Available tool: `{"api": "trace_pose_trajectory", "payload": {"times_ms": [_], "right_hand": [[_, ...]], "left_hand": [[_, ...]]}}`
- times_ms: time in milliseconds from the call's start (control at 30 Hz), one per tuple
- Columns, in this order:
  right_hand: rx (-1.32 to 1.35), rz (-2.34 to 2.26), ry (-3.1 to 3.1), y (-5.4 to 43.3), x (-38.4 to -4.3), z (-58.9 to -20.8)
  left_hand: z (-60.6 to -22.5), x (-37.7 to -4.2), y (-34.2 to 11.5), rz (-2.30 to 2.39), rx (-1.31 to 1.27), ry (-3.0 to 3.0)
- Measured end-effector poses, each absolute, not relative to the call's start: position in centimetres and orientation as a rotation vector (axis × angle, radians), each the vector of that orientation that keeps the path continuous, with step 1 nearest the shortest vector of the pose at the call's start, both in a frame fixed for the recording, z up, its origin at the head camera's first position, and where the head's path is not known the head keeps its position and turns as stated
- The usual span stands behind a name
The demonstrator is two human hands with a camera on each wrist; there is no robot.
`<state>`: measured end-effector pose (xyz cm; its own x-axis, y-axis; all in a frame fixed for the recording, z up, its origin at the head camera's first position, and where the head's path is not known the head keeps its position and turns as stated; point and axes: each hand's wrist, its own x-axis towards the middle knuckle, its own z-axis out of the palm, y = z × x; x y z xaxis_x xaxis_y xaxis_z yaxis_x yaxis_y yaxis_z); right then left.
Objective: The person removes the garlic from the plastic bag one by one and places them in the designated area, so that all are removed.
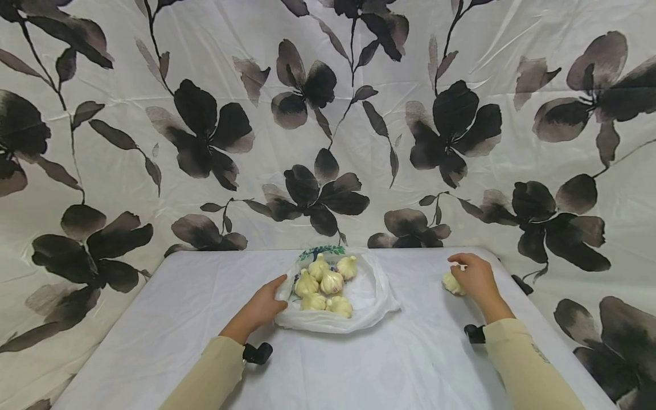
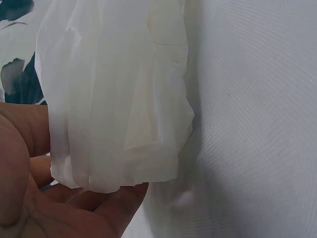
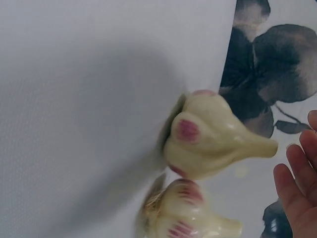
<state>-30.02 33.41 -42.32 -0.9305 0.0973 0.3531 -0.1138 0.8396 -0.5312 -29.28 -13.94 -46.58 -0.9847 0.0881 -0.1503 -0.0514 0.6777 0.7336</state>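
Note:
A white plastic bag [image 1: 333, 323] stands with its mouth spread and its rim folded down. Several garlic bulbs [image 1: 332, 282] lie in it. At the bag's left side, my left hand [image 1: 262, 304] holds the rim; in the left wrist view, the folded plastic [image 2: 114, 99] hides the tips of its thumb and fingers. Over on the right, my right hand [image 1: 478, 280] hovers above a garlic bulb [image 1: 453, 284]. Two bulbs appear side by side in the right wrist view, an upper one [image 3: 208, 136] and a lower one [image 3: 185, 210], with the fingers [image 3: 302, 168] apart from them.
A white cloth [image 1: 338, 370] covers the table. Behind it hangs a pale curtain with dark flowers [image 1: 312, 196]. Each wrist carries a small black camera, the left one [image 1: 258, 353] and the right one [image 1: 474, 334].

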Motion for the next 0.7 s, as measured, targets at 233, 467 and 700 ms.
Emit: {"api": "trace_pose_trajectory", "payload": {"times_ms": [233, 467, 700], "right_hand": [[0.050, 0.814, -2.659, 32.1, -30.0, -41.8], [0.131, 0.802, -2.630, 31.0, -30.1, -41.9], [0.201, 0.829, -2.628, 30.1, -29.8, -42.2]], "left_hand": [[-46.6, -29.3, -14.0, 1.198, 0.041, 2.718], [-46.4, -29.1, -14.0, 1.192, 0.044, 2.715], [-46.4, -29.2, -14.1, 1.196, 0.032, 2.705]]}}
